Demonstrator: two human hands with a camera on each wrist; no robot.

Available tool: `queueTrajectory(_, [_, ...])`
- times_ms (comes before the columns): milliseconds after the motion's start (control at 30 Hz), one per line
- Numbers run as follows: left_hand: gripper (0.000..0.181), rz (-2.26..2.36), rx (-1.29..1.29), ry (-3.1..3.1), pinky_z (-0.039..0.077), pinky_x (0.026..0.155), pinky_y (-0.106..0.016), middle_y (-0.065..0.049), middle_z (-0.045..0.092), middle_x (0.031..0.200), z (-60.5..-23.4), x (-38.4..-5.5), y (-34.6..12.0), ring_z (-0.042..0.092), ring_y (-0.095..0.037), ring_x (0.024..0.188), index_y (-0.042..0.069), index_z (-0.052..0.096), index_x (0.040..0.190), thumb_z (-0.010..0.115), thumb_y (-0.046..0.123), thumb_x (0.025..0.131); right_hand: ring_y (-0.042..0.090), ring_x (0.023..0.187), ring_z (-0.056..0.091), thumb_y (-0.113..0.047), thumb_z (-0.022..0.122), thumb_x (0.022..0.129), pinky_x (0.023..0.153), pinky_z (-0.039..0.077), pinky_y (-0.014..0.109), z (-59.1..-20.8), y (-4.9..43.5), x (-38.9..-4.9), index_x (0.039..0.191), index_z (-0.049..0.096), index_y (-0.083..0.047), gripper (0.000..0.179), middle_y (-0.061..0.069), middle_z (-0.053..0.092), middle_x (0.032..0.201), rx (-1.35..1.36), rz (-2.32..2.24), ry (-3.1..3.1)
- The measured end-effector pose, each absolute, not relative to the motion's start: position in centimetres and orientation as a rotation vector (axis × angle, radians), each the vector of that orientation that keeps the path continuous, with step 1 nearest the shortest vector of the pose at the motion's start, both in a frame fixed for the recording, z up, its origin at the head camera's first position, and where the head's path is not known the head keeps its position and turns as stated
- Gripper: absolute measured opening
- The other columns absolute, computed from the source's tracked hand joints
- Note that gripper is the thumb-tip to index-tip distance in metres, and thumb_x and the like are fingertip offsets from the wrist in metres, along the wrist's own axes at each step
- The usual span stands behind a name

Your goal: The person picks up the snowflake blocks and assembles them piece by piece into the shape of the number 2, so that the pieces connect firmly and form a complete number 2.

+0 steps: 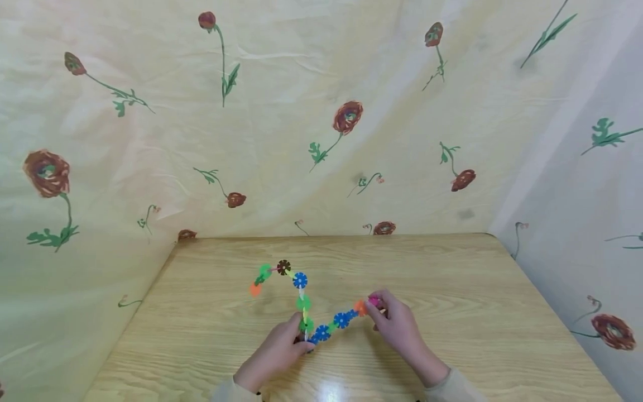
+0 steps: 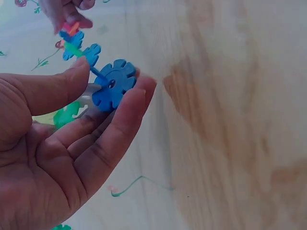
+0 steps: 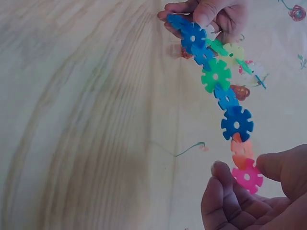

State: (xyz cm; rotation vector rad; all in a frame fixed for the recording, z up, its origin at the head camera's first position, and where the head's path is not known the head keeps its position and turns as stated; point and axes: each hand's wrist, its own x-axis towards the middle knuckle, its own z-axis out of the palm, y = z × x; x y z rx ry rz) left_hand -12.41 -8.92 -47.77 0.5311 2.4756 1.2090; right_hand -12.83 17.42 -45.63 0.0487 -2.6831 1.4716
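Observation:
A chain of slotted plastic snowflake discs (image 1: 341, 320) in several colours stretches between the two hands, bending at the left hand. My left hand (image 1: 276, 350) grips the chain at this bend, its thumb and fingers about a blue disc (image 2: 125, 76). From there one arm of the chain runs away over the table to an orange disc (image 1: 255, 289) at its far left end. At the other end, my right hand (image 1: 399, 325) pinches a pink disc (image 3: 253, 182) between thumb and fingers. This pink disc joins a light orange disc (image 3: 238, 152), followed by blue and green ones.
Under the hands lies a wood-grain table (image 1: 211, 312). Cloth with printed red flowers (image 1: 281, 139) hangs behind the table's far edge and along both sides.

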Motion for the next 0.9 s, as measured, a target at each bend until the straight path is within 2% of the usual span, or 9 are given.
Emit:
queueTrajectory(167, [0.023,1.12,0.573,2.425,0.035,0.052,-0.025,0.001,0.047,0.07,-47.5,-13.4,-9.0,0.043,-0.011,0.058,0.012,0.047,0.099,0.069,0.018,0.092,0.02,0.057,0.06,-0.014,0.067,0.093,0.048,0.046,0.025,-46.1,18.4,-12.5,0.1,0.065,-0.003,0.013,0.004,0.065,0.076,0.048,1.423,-2.781])
queueTrajectory(300, [0.022,1.081,0.588,2.348,0.041,0.05,-0.026,0.001,0.048,0.067,-47.2,-14.1,-9.0,0.05,-0.012,0.056,0.012,0.048,0.097,0.069,0.014,0.092,0.015,0.055,0.055,-0.016,0.068,0.092,0.047,0.042,0.024,-46.4,19.0,-12.0,0.091,0.066,-0.007,0.009,0.001,0.061,0.069,0.081,1.347,-2.878])
queueTrajectory(400, [0.02,1.063,0.585,2.276,0.046,0.049,-0.027,-0.001,0.049,0.067,-47.0,-14.6,-8.9,0.055,-0.015,0.056,0.011,0.049,0.096,0.068,0.012,0.092,0.012,0.053,0.051,-0.019,0.068,0.092,0.046,0.039,0.023,-46.5,19.4,-11.6,0.087,0.066,-0.009,0.011,-0.001,0.057,0.065,0.101,1.294,-2.95])
queueTrajectory(633, [0.017,0.977,0.588,2.144,0.051,0.047,-0.029,-0.003,0.051,0.068,-46.5,-16.0,-8.1,0.056,-0.016,0.05,0.011,0.05,0.096,0.066,0.008,0.093,0.01,0.054,0.046,-0.024,0.068,0.092,0.049,0.038,0.023,-47.2,20.5,-11.2,0.077,0.064,-0.013,0.02,-0.005,0.053,0.061,0.161,1.106,-3.087])
queueTrajectory(767, [0.017,0.925,0.589,2.122,0.051,0.046,-0.029,-0.005,0.053,0.071,-46.0,-16.4,-7.6,0.056,-0.016,0.05,0.011,0.049,0.1,0.065,0.008,0.094,0.011,0.054,0.045,-0.026,0.07,0.09,0.05,0.037,0.024,-47.4,20.9,-10.9,0.075,0.064,-0.014,0.021,-0.006,0.051,0.061,0.151,1.01,-3.117])
queueTrajectory(900, [0.028,0.903,0.608,2.151,0.05,0.047,-0.03,-0.005,0.054,0.076,-45.9,-16.5,-7.5,0.056,-0.017,0.051,0.012,0.049,0.118,0.065,0.01,0.094,0.012,0.056,0.045,-0.026,0.071,0.09,0.052,0.036,0.025,-47.4,21.1,-10.7,0.075,0.064,-0.016,0.02,-0.005,0.052,0.062,0.105,0.987,-3.149])
